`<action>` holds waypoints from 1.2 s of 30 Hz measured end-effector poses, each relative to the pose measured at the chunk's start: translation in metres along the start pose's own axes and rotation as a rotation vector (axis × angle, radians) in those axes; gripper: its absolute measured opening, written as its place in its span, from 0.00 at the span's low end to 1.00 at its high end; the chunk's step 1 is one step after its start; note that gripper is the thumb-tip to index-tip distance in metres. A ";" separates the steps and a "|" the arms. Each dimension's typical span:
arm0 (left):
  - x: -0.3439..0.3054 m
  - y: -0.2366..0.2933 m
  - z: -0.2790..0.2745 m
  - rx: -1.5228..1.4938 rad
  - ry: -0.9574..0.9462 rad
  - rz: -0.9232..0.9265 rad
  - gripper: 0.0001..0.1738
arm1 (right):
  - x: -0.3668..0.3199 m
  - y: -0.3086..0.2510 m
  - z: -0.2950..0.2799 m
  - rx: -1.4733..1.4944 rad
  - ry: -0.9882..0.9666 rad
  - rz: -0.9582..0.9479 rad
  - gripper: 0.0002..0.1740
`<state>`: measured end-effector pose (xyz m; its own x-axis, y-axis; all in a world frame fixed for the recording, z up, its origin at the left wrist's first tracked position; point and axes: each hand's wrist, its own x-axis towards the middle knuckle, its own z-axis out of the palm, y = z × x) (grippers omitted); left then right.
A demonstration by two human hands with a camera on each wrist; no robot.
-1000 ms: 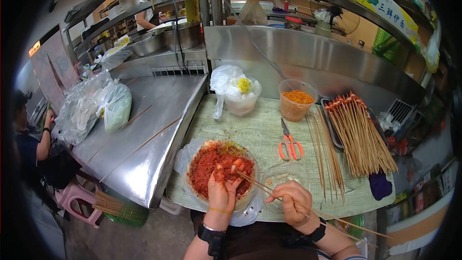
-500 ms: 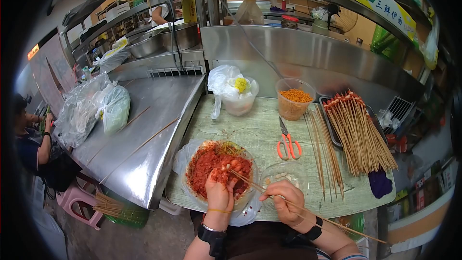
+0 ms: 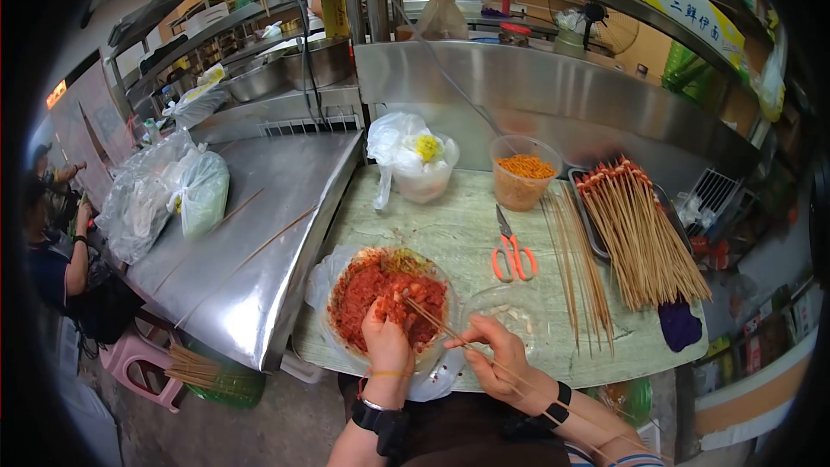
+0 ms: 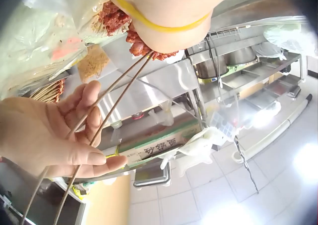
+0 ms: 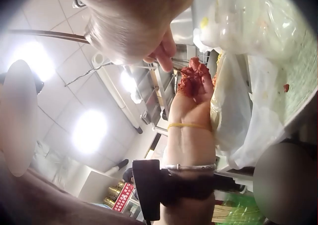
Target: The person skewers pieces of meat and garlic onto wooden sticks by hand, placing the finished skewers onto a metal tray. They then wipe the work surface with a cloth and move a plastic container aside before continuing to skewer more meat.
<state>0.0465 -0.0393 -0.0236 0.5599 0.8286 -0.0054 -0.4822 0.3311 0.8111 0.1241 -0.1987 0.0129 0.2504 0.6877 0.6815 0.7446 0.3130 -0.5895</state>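
My left hand [image 3: 388, 348], its fingers smeared red, grips a lump of red-coated meat [image 5: 191, 81] over a round bowl [image 3: 450, 287]. More red-coated meat [image 3: 347, 287] fills that bowl. From the right, my right hand [image 3: 494, 356] pinches two thin wooden skewers [image 4: 121, 94] between thumb and fingers. Their tips meet the meat at my left fingers; the exact contact is hidden by the hand. The long ends run back past my right wrist. Close to the right hand sits a shallow clear container [image 3: 540, 316] holding a few pale pieces.
Orange-handled scissors [image 3: 515, 261] and loose skewers [image 3: 575, 272] lie on the board. A tray of tipped skewers [image 3: 644, 238] stands at right. Behind are a tub of orange shreds [image 3: 525, 169] and a bag-topped tub [image 3: 424, 182]. A steel counter [image 3: 251, 233] adjoins at left.
My right hand has moved left toward the left hand, with the skewers now angled more steeply. The left hand keeps its hold over the bowl. A background worker has left view.
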 end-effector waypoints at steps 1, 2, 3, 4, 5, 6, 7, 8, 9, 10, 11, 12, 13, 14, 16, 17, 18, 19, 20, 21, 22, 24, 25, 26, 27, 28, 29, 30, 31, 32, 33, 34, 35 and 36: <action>0.000 0.000 -0.001 -0.007 0.008 -0.018 0.12 | 0.002 -0.002 0.002 -0.011 0.003 0.015 0.29; 0.001 0.000 0.000 -0.013 0.016 -0.036 0.12 | 0.005 -0.004 0.005 -0.022 0.006 0.029 0.29; 0.000 0.002 0.001 -0.013 0.015 -0.037 0.12 | 0.009 -0.004 0.007 -0.022 0.006 0.030 0.29; -0.002 0.005 0.004 -0.015 -0.023 -0.052 0.12 | 0.013 -0.005 0.010 -0.035 0.019 0.033 0.32; -0.004 0.008 0.007 -0.017 -0.061 -0.066 0.12 | 0.017 -0.005 0.010 -0.047 0.032 0.036 0.35; -0.005 0.010 0.008 -0.017 -0.062 -0.067 0.12 | 0.019 -0.007 0.008 -0.048 0.033 0.036 0.35; -0.006 0.012 0.009 -0.018 -0.063 -0.087 0.12 | 0.022 -0.010 0.006 -0.046 0.022 0.044 0.34; -0.006 0.014 0.009 -0.018 -0.062 -0.106 0.12 | 0.024 -0.013 0.005 -0.042 0.011 0.051 0.33; -0.005 0.014 0.008 -0.018 -0.061 -0.104 0.12 | 0.024 -0.018 0.002 -0.041 0.011 0.049 0.33; -0.005 0.014 0.008 -0.028 -0.035 -0.104 0.12 | 0.023 -0.022 -0.005 -0.094 -0.031 0.044 0.29; -0.005 0.013 0.007 -0.039 -0.007 -0.106 0.11 | 0.021 -0.023 -0.011 -0.146 -0.076 0.040 0.25; -0.003 0.012 0.006 -0.044 -0.002 -0.107 0.11 | 0.019 -0.022 -0.016 -0.146 -0.083 0.041 0.25; -0.002 0.012 0.005 -0.038 0.001 -0.118 0.12 | 0.018 -0.021 -0.021 -0.120 -0.141 0.013 0.21; -0.001 0.011 0.004 -0.031 0.001 -0.129 0.13 | 0.017 -0.020 -0.024 -0.095 -0.195 -0.014 0.16; -0.001 0.010 0.005 -0.025 -0.008 -0.120 0.13 | 0.018 -0.020 -0.028 -0.091 -0.187 -0.020 0.15; -0.002 0.010 0.004 -0.018 -0.014 -0.110 0.13 | 0.019 -0.021 -0.029 -0.085 -0.180 -0.026 0.13; -0.002 0.009 0.003 -0.016 -0.013 -0.108 0.13 | 0.020 -0.023 -0.030 -0.082 -0.179 -0.027 0.13; -0.002 0.007 0.002 -0.026 -0.019 -0.102 0.13 | 0.022 -0.026 -0.031 -0.106 -0.178 -0.057 0.13; -0.002 0.006 0.001 -0.036 -0.025 -0.097 0.13 | 0.024 -0.027 -0.031 -0.130 -0.177 -0.086 0.13; -0.002 0.007 0.001 -0.034 -0.023 -0.096 0.13 | 0.022 -0.026 -0.030 -0.127 -0.177 -0.087 0.13; -0.004 0.009 0.002 -0.040 -0.032 -0.096 0.12 | 0.020 -0.024 -0.028 -0.142 -0.145 -0.096 0.14; -0.004 0.009 0.003 -0.046 -0.043 -0.096 0.11 | 0.016 -0.020 -0.027 -0.159 -0.113 -0.103 0.14; -0.004 0.009 0.003 -0.032 -0.031 -0.104 0.11 | 0.014 -0.018 -0.028 -0.166 -0.121 -0.104 0.15; -0.003 0.009 0.002 -0.017 -0.018 -0.111 0.11 | 0.013 -0.017 -0.029 -0.173 -0.130 -0.105 0.15; -0.003 0.009 0.003 -0.017 -0.019 -0.112 0.11 | 0.013 -0.016 -0.031 -0.173 -0.129 -0.105 0.15; -0.003 0.009 0.003 -0.014 -0.015 -0.110 0.11 | 0.013 -0.016 -0.032 -0.177 -0.139 -0.095 0.15; -0.004 0.009 0.004 -0.011 -0.010 -0.109 0.11 | 0.013 -0.015 -0.033 -0.181 -0.149 -0.086 0.16; -0.004 0.009 0.004 -0.011 -0.010 -0.109 0.11 | 0.012 -0.015 -0.033 -0.180 -0.149 -0.086 0.16; -0.005 0.010 0.004 -0.016 -0.019 -0.105 0.11 | 0.012 -0.015 -0.032 -0.176 -0.142 -0.078 0.15; -0.005 0.010 0.005 -0.021 -0.029 -0.101 0.11 | 0.012 -0.016 -0.032 -0.172 -0.133 -0.071 0.15; -0.004 0.010 0.004 -0.020 -0.031 -0.100 0.11 | 0.011 -0.016 -0.031 -0.173 -0.132 -0.071 0.15; -0.004 0.009 0.004 -0.013 -0.024 -0.103 0.11 | 0.011 -0.017 -0.030 -0.176 -0.120 -0.074 0.15; -0.003 0.009 0.004 -0.005 -0.016 -0.106 0.11 | 0.011 -0.017 -0.030 -0.179 -0.108 -0.077 0.15; -0.003 0.009 0.003 -0.005 -0.016 -0.106 0.11 | 0.011 -0.017 -0.031 -0.179 -0.108 -0.076 0.15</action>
<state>0.0427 -0.0404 -0.0141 0.6187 0.7814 -0.0817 -0.4232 0.4190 0.8033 0.1330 -0.2166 0.0434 0.1285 0.7358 0.6649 0.8592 0.2523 -0.4452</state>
